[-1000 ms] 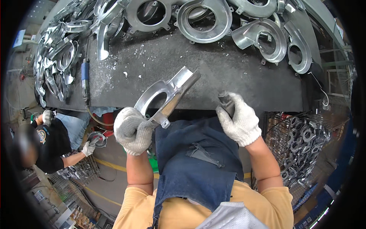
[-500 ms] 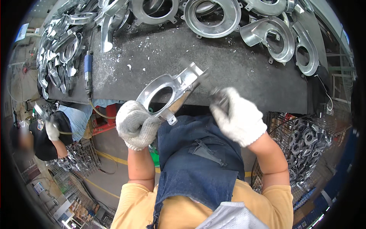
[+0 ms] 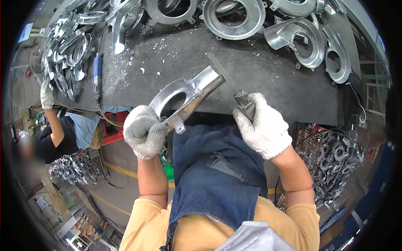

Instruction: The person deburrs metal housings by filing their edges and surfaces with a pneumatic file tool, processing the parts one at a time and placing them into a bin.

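My left hand [image 3: 145, 133], in a white knitted glove, is closed on the near side of a silvery cast-metal housing [image 3: 205, 85]. The part has a round opening, a small lug and a spout that points up and to the right. Gloved the same way, my right hand [image 3: 264, 127] grips the handle of a flat file [image 3: 224, 76]. The file's grey blade slants up to the left and lies across the spout's open end, seemingly touching its edge. My glove covers part of the handle.
Similar castings [image 3: 310, 42] line the back of the dark bench [image 3: 272, 75], with a heap [image 3: 69, 50] at the left. A blue-handled air tool [image 3: 97, 73] lies nearby. Wire baskets of parts [image 3: 335, 163] stand on both sides. At the left a co-worker's gloved hand [image 3: 47, 95] reaches toward the heap.
The file, blurred before, now shows clearly against the spout's end. The housing has shifted slightly left and down with my left hand. The co-worker's hand has moved up to the heap.
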